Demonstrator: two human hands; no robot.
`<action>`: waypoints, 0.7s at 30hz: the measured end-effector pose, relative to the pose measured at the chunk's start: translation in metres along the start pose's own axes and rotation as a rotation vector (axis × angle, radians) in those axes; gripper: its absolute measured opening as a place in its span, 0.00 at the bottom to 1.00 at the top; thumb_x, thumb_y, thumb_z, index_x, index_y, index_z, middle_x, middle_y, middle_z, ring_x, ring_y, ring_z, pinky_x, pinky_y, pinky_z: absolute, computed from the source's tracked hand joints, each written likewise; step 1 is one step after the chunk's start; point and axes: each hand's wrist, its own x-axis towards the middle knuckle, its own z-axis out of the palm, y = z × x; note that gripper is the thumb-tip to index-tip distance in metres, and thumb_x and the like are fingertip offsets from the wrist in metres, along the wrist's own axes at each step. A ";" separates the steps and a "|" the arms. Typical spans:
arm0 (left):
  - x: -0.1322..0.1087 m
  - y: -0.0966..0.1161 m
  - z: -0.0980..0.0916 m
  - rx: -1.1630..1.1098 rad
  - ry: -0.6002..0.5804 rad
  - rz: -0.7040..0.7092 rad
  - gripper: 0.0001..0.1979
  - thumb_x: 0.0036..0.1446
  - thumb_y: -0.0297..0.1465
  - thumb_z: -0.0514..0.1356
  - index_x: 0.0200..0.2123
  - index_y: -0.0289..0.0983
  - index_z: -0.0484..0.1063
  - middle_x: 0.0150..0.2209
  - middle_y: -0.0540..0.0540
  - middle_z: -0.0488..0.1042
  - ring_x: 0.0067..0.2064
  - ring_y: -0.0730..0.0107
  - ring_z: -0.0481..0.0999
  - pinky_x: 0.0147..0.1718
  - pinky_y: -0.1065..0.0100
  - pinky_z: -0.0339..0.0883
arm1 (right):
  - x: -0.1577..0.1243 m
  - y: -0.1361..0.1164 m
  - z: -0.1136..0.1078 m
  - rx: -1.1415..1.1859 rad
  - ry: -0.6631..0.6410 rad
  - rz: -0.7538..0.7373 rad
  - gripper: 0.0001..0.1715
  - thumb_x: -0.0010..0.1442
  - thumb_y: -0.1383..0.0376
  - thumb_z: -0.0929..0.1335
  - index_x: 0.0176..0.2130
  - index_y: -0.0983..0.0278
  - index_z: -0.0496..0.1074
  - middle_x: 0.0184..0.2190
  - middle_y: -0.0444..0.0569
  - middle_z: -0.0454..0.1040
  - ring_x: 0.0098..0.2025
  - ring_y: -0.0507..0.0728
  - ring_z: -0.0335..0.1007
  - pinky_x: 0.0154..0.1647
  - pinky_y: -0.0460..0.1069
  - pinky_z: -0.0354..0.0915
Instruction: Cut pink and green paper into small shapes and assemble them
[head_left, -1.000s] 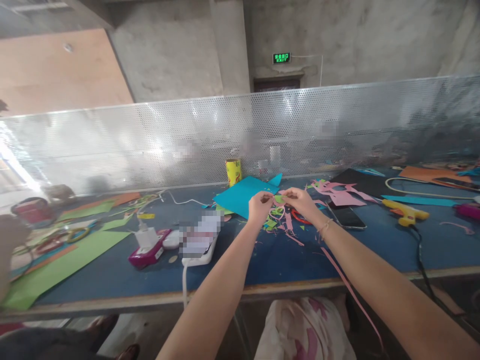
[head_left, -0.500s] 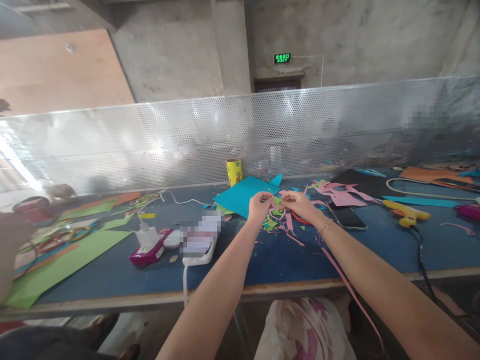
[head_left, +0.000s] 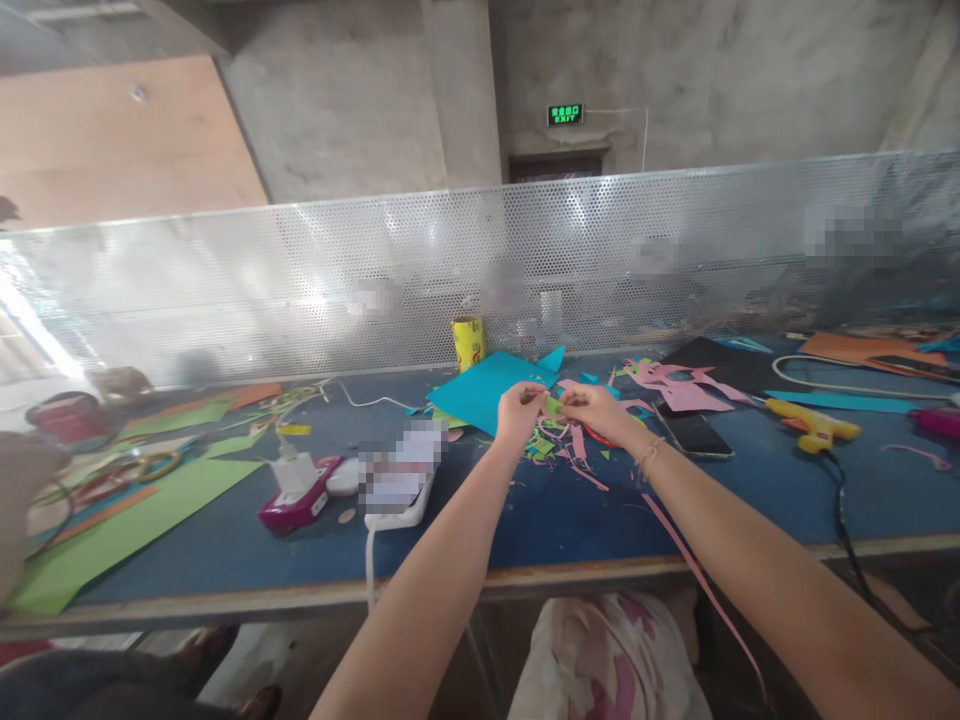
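Note:
Between my two hands is a small piece of green paper [head_left: 553, 407], above the table. My left hand [head_left: 519, 412] pinches its left side. My right hand [head_left: 595, 412] is closed on its right side, fingertips close to the left ones. Under and around the hands lies a heap of green and pink paper scraps [head_left: 544, 445]. A large blue paper sheet [head_left: 480, 385] lies behind my left hand. Something red-orange, partly hidden by my right hand, shows beneath it; its kind I cannot tell.
A yellow glue gun [head_left: 814, 425] and a black phone [head_left: 694, 432] lie to the right. On the left are a white power strip [head_left: 401, 515], a purple adapter [head_left: 300, 505] and green paper [head_left: 150, 530]. A yellow roll [head_left: 469, 345] stands before the perforated metal screen [head_left: 375, 270].
The green paper has tilted slightly between my fingers, and my right hand has shifted very little. Other things on the table look the same.

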 end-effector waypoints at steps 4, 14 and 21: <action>0.001 0.000 0.000 -0.027 0.003 0.011 0.04 0.44 0.26 0.60 0.28 0.34 0.71 0.24 0.48 0.73 0.27 0.73 0.72 0.27 0.72 0.66 | 0.002 0.002 -0.001 0.022 0.035 0.012 0.09 0.44 0.65 0.69 0.28 0.66 0.66 0.23 0.44 0.70 0.26 0.52 0.70 0.28 0.47 0.64; 0.001 0.000 0.000 -0.008 -0.019 -0.004 0.04 0.44 0.26 0.61 0.28 0.34 0.72 0.23 0.48 0.73 0.26 0.73 0.71 0.26 0.72 0.65 | 0.001 -0.001 -0.001 -0.013 0.020 -0.003 0.08 0.45 0.65 0.69 0.27 0.67 0.66 0.22 0.45 0.69 0.26 0.51 0.69 0.28 0.46 0.63; 0.000 0.002 0.000 0.013 -0.020 0.023 0.04 0.44 0.27 0.60 0.28 0.34 0.72 0.23 0.48 0.72 0.25 0.74 0.70 0.25 0.73 0.64 | -0.002 -0.005 0.000 -0.041 0.017 0.000 0.08 0.45 0.65 0.69 0.26 0.67 0.66 0.21 0.44 0.69 0.24 0.50 0.67 0.29 0.47 0.63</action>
